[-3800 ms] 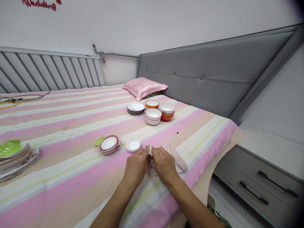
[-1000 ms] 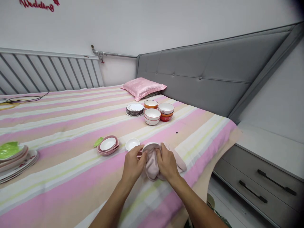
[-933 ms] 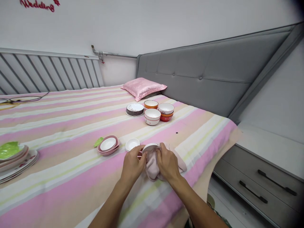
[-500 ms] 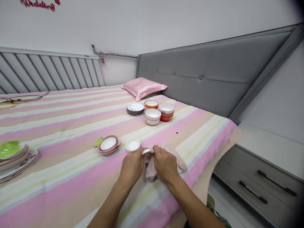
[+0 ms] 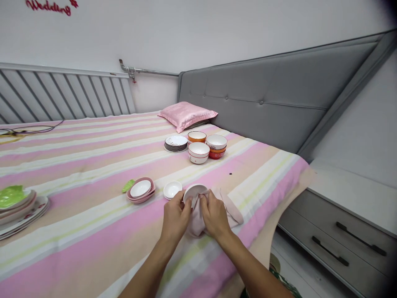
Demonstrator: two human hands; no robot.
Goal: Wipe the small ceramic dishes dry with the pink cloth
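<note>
A small white bowl [image 5: 194, 190] is tilted up between my hands, its inside facing me. My left hand [image 5: 176, 213] is closed on the bowl's left rim, thumb on the inside. With my right hand [image 5: 214, 213] I pinch a pale pink cloth [image 5: 197, 223] and press it against the bowl's inside; the rest of the cloth drapes down onto the bed. Just left of the held bowl rests another small white dish [image 5: 173, 189]. Beyond it, a white dish [image 5: 140, 188] sits in a pink dish [image 5: 141, 199], beside a green leaf-shaped piece [image 5: 127, 186].
Several bowls [image 5: 198, 151] stand stacked on the striped bed [image 5: 102, 198], next to a stack of plates [image 5: 175, 142]. A pink pillow [image 5: 187, 114] lies by the grey headboard [image 5: 248, 87]. More plates [image 5: 31, 215] are at far left. A drawer cabinet [image 5: 347, 215] stands right.
The white bowl has turned from nearly edge-on to show its inside. My right hand has moved the cloth against that inside. The other dishes remain in place.
</note>
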